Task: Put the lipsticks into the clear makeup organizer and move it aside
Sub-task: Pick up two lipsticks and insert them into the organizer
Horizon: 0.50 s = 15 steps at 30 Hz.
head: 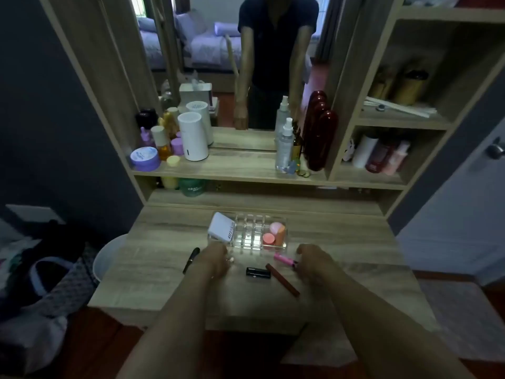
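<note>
The clear makeup organizer (247, 236) stands on the wooden dressing table (341, 242), with a white box (222, 227) at its left end and pink sponges (276, 233) at its right. In front of it lie a short black lipstick (258, 272), a long dark-red lip pencil (282, 280) and a pink lipstick (285, 259). A black tube (191, 259) lies to the left. My right hand (314, 262) has its fingers closed around the near end of the pink lipstick. My left hand (216, 259) rests curled just below the organizer's left corner; something small glints at its fingers.
A shelf above the table carries a white cylinder (192, 139), purple jars (144, 158), spray bottles (284, 149) and a dark red bottle (319, 138). A mirror is behind. A white bin (109, 258) and a pile of clothes (41, 269) are left of the table.
</note>
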Each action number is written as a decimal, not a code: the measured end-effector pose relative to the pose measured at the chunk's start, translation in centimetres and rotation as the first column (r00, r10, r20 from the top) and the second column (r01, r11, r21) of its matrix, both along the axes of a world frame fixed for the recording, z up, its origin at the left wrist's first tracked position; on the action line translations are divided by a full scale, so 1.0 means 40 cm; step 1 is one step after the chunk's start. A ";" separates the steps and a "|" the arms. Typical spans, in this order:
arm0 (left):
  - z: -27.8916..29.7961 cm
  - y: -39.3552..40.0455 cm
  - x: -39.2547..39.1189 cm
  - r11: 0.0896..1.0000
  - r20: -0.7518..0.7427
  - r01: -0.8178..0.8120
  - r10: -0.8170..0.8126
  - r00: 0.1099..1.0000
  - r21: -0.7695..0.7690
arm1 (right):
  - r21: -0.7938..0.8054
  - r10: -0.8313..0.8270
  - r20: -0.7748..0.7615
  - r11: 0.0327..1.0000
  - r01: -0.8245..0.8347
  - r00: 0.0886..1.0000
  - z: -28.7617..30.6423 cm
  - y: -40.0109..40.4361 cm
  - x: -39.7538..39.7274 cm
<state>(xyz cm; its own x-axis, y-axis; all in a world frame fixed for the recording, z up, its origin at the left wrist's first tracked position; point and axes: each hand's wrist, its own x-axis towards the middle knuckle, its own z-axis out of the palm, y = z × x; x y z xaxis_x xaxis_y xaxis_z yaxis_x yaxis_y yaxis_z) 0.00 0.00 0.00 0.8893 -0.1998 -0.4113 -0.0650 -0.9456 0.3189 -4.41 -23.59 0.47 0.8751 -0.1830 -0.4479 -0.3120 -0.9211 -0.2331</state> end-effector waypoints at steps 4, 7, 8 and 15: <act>-0.055 0.004 0.009 0.999 -0.004 -0.020 0.020 1.000 0.040 | -0.034 -0.031 0.020 0.999 0.032 0.999 -0.036 0.003 0.009; -0.081 0.002 0.026 0.999 0.007 0.013 -0.013 1.000 0.039 | -0.055 -0.015 -0.002 0.998 0.015 1.000 -0.059 0.002 0.017; -0.083 0.003 0.031 0.999 0.026 0.023 -0.024 0.999 0.033 | -0.065 -0.012 -0.007 0.998 0.012 1.000 -0.061 0.001 0.017; -0.076 0.029 0.072 0.976 -0.013 0.137 -0.141 0.990 -0.168 | -0.014 -0.095 0.009 0.995 0.096 0.995 -0.067 -0.024 0.017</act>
<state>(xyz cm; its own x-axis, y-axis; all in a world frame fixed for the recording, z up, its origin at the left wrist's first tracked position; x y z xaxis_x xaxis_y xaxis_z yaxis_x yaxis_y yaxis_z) 2.86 1.16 -3.04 0.8380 -0.3883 -0.3833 -0.1824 -0.8614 0.4740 -3.71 -24.56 -2.21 0.8571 -0.2724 -0.4373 -0.3968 -0.8904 -0.2230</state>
